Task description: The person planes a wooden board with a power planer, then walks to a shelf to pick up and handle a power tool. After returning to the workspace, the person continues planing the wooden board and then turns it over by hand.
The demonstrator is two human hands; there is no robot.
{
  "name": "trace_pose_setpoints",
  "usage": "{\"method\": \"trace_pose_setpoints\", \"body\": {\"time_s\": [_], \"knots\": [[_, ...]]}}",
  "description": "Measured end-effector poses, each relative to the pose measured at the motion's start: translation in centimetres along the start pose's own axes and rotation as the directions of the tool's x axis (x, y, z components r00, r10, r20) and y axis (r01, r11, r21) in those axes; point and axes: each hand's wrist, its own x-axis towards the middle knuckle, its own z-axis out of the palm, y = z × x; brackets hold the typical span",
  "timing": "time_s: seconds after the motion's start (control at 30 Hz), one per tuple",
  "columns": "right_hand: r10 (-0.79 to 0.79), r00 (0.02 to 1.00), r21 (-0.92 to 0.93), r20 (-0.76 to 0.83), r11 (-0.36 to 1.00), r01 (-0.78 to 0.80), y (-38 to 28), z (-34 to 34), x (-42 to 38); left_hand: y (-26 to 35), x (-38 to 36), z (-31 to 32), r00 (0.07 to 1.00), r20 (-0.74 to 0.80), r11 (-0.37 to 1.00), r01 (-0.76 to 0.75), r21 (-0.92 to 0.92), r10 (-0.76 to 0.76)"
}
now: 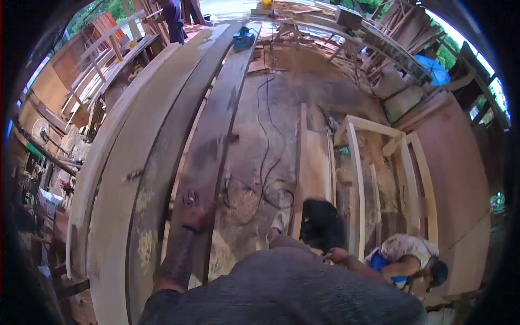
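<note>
One left grip (194,212), fingers spread flat, on the long dark plank (216,124); right hand unseen.

A blue planer (243,39) lies far off; a cable (265,130) crosses the sawdust floor (303,86).

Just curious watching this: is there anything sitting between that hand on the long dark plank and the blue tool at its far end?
Nothing visible does. The left hand rests flat on the long dark plank, and the plank's top runs bare up to the blue tool near its far end. The black cable lies on the floor beside it.
</note>
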Motion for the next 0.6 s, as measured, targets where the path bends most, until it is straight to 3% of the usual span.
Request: {"method": "trace_pose_setpoints", "body": {"time_s": [0.03, 0.13, 0.23, 0.27, 0.33, 0.43, 0.53, 0.6], "knots": [[0.135, 0.985, 0.121, 0.108, 0.982, -0.147, -1.8, -5.4, 0.4, 0.3, 3.2, 0.6, 0.999, -0.041, 0.999, 0.014, 0.034, -0.013], [0.228, 0.952, 0.158, 0.203, 0.952, -0.262, -2.0, -15.1, 4.2, 2.0, 11.6, 0.7, 0.998, -0.051, 1.0, 0.029, -0.004, -0.03], [0.161, 0.986, 0.159, 0.05, 0.973, -0.167, -1.4, -24.6, 8.3, 3.7, 19.0, -0.1, 0.997, 0.026, 0.997, 0.078, -0.028, -0.077], [0.153, 0.986, 0.155, 0.072, 0.974, -0.163, -1.2, -27.9, 10.3, 4.3, 21.8, -0.2, 0.994, 0.057, 0.995, 0.095, -0.022, -0.093], [0.141, 0.983, 0.148, 0.118, 0.976, -0.158, -1.1, -33.7, 15.3, 4.4, 27.0, 0.8, 0.994, -0.007, 0.994, 0.106, 0.018, -0.106], [0.105, 0.991, 0.103, -0.085, 0.99, -0.096, -2.5, -41.2, 23.1, 5.9, 35.2, 1.0, 0.995, -0.057, 0.994, 0.085, 0.073, -0.081], [0.121, 0.992, 0.324, -0.021, 0.94, -0.108, -5.8, -48.7, 30.2, 7.2, 44.4, -0.7, 0.997, -0.013, 0.997, 0.077, 0.032, -0.076], [0.124, 0.99, 0.252, -0.059, 0.962, -0.106, -6.8, -51.6, 35.1, 8.1, 52.1, -1.7, 0.995, 0.024, 0.995, 0.1, 0.009, -0.1]]}}
